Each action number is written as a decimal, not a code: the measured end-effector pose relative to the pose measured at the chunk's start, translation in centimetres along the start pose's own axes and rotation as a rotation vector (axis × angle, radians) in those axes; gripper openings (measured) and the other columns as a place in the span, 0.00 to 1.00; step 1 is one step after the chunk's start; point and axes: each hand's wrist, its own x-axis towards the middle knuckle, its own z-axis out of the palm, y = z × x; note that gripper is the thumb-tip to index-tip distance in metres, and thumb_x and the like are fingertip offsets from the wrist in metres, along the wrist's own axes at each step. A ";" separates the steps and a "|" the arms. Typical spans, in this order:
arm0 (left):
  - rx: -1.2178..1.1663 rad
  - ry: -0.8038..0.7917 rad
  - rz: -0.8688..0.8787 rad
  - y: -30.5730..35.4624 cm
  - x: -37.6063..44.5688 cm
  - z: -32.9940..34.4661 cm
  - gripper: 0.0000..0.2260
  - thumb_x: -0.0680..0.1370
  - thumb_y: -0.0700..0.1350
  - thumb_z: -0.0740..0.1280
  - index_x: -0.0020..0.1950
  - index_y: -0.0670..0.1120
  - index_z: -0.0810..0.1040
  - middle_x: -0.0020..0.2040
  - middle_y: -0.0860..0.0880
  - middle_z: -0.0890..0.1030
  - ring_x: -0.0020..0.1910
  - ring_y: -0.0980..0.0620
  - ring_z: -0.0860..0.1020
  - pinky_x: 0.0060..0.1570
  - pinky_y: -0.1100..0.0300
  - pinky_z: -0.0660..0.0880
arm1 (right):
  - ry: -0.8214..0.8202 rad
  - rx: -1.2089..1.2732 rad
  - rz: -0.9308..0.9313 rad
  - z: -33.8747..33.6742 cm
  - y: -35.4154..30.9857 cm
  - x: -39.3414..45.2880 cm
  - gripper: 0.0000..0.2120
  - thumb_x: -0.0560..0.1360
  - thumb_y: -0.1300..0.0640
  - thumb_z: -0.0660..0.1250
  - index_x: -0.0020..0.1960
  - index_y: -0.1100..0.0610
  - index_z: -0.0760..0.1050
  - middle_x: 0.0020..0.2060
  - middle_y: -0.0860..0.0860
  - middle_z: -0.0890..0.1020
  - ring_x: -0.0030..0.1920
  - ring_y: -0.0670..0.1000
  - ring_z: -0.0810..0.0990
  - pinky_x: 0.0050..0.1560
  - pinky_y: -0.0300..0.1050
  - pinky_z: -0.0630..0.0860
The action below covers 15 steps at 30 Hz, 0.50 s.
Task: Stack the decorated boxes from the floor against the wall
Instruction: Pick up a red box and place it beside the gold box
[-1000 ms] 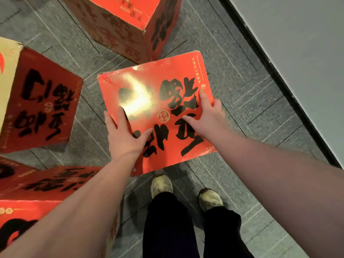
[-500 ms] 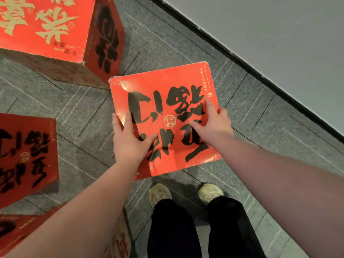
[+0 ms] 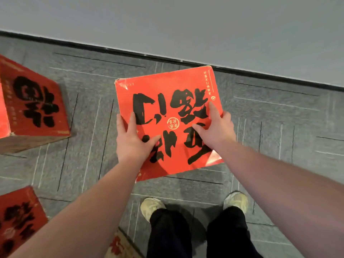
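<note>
The held box (image 3: 167, 101) is showing a bright red face with bold black brush characters, a small gold round seal and fine gold lettering. Two more boxes, one at the left (image 3: 35, 108) and one at the lower left (image 3: 18, 215), are wearing the same red and black. The carpet (image 3: 279, 118) is showing grey with thin black and white lines. The wall (image 3: 186, 25) is looking pale grey above a black baseboard (image 3: 74, 44). The trousers (image 3: 167, 233) are black, the shoes (image 3: 150, 205) beige.

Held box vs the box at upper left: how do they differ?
The held box is gripped between the left hand and right hand; the upper-left box sits on the floor untouched. The held box looks brighter red; the other darker, in shade. Both carry black brush lettering.
</note>
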 end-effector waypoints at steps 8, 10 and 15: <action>0.142 -0.142 0.191 11.8 -2.6 8.1 0.45 0.66 0.56 0.77 0.77 0.56 0.56 0.79 0.49 0.45 0.75 0.51 0.57 0.67 0.54 0.64 | 0.095 0.201 0.175 -6.1 13.5 0.9 0.41 0.71 0.37 0.69 0.76 0.39 0.50 0.67 0.57 0.63 0.67 0.61 0.67 0.66 0.60 0.69; 0.171 -0.185 0.222 15.1 -3.6 10.6 0.45 0.66 0.56 0.77 0.77 0.57 0.56 0.78 0.51 0.45 0.75 0.51 0.57 0.67 0.54 0.65 | 0.109 0.240 0.229 -8.0 17.3 1.0 0.41 0.71 0.37 0.69 0.76 0.39 0.50 0.67 0.57 0.63 0.68 0.61 0.66 0.66 0.60 0.68; 0.224 -0.266 0.357 23.3 -6.4 17.2 0.44 0.67 0.56 0.76 0.77 0.56 0.56 0.78 0.50 0.45 0.75 0.53 0.56 0.67 0.56 0.64 | 0.168 0.305 0.346 -12.8 26.3 0.9 0.41 0.71 0.38 0.69 0.76 0.39 0.50 0.68 0.58 0.62 0.69 0.63 0.64 0.66 0.61 0.67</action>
